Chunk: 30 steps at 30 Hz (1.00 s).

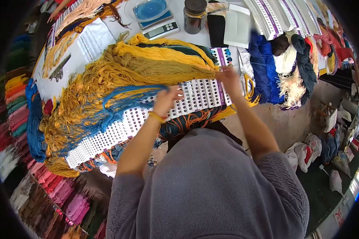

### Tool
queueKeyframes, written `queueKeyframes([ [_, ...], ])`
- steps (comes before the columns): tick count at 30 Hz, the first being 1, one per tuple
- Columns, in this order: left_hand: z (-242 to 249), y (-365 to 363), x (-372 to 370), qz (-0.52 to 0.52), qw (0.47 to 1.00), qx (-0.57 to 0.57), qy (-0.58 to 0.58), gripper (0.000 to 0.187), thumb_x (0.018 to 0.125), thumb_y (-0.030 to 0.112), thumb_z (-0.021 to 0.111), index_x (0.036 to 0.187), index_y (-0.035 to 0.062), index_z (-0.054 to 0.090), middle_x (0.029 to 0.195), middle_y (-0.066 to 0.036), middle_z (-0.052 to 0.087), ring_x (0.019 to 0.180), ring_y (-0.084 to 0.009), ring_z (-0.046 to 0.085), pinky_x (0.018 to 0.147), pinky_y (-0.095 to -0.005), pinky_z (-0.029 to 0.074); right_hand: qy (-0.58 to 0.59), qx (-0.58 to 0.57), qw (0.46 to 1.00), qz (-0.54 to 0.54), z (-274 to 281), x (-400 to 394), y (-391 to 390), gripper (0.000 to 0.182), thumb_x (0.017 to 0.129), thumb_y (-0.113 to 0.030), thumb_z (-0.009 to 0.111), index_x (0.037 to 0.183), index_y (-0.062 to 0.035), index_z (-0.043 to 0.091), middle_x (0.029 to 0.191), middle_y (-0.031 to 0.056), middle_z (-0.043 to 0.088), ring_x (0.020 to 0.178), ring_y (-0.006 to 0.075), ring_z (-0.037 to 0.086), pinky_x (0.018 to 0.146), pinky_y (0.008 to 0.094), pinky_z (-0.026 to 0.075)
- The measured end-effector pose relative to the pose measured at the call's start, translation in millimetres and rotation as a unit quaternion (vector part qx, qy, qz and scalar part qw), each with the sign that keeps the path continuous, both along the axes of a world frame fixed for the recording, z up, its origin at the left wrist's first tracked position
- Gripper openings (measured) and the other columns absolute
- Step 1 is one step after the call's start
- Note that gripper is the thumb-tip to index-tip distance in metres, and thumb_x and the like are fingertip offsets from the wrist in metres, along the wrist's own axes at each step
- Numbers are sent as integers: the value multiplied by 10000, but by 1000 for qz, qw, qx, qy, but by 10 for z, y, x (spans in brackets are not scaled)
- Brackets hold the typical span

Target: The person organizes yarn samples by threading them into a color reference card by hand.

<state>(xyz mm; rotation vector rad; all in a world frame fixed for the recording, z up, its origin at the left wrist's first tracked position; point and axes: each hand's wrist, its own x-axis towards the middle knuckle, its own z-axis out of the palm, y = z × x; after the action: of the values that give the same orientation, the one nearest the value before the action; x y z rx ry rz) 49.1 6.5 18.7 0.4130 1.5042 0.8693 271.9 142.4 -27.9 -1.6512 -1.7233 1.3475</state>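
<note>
A long white card strip [191, 95] with rows of holes and a purple band runs diagonally across the table. Yellow and olive yarn [147, 65] lies behind and partly over it. My left hand [168, 99], with a yellow band at the wrist, is closed around the end of blue yarn [127, 93] that trails leftward over the yellow. At the strip's right end, my right hand [228, 79] is blurred beside the narrow end of the olive yarn; its fingertips cannot be made out. Yellow-handled scissors [249, 85] lie just right of it.
Behind the yarn stand a scale [160, 28] with a plastic tub, a dark jar [194, 16], a black phone [216, 31] and a white tray [237, 26]. Blue yarn bundles [263, 67] hang at right. A metal tool [60, 71] lies at left. Another person's hand [54, 15] shows top left.
</note>
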Motion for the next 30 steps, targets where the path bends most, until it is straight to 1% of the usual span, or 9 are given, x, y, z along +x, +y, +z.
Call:
queueKeyframes([
  [4,-402,326,464,-74,995,-60,44,301,882,249,457,1031,2,544,944,-70,619,838,-147,619,443,-205,417,12,-14,995,98,-116,-353,-357,189,780,-158,580,888,-3,584,720,95,621,638,162,593,574,280,456],
  [8,-403,420,509,16,998,-55,33,233,850,149,468,975,-27,555,837,-101,627,677,-159,641,421,-228,419,-36,22,992,122,-138,-412,-395,174,774,-182,580,877,-43,593,724,115,613,628,234,593,563,318,450],
  [9,-496,414,503,3,995,-33,92,217,834,114,468,946,-45,563,769,-105,628,589,-168,629,447,-240,440,-37,22,992,121,-141,-419,-386,167,775,-181,576,871,-45,592,726,117,613,629,244,592,561,322,450],
  [10,-623,395,498,2,995,-33,91,217,834,114,468,946,-45,563,769,-105,628,589,-168,629,447,-240,440,-37,21,992,120,-130,-424,-378,167,775,-181,576,871,-45,592,726,117,613,629,244,592,561,322,450],
  [12,-742,376,492,-41,968,9,247,208,813,108,486,906,-58,570,719,-112,624,568,-175,619,480,-248,459,-47,27,991,121,-122,-431,-378,131,764,-196,564,824,-82,589,738,127,609,678,311,586,579,390,461],
  [15,-708,385,535,-88,935,14,344,191,785,99,511,861,-67,569,699,-107,621,558,-180,613,516,-258,475,-69,47,987,136,-173,-461,-370,121,763,-200,559,813,-93,584,737,120,606,669,310,584,574,398,462],
  [19,-652,449,560,-64,945,27,321,174,765,84,529,845,-67,563,676,-111,617,564,-185,619,507,-258,477,-83,81,982,148,-171,-483,-365,115,757,-203,554,792,-95,572,729,115,599,661,310,581,564,403,461],
  [21,-639,494,574,9,979,-5,203,161,760,73,534,833,-68,560,657,-116,611,539,-185,616,485,-256,475,-94,96,979,154,-163,-475,-358,112,755,-199,548,782,-92,565,730,114,596,658,308,581,553,402,461],
  [30,-471,571,500,-47,986,-18,162,128,742,70,552,776,-47,589,629,-103,611,497,-165,597,464,-254,456,-42,85,984,150,-132,-440,-360,116,759,-188,553,802,-81,566,777,107,592,685,309,579,603,386,467],
])
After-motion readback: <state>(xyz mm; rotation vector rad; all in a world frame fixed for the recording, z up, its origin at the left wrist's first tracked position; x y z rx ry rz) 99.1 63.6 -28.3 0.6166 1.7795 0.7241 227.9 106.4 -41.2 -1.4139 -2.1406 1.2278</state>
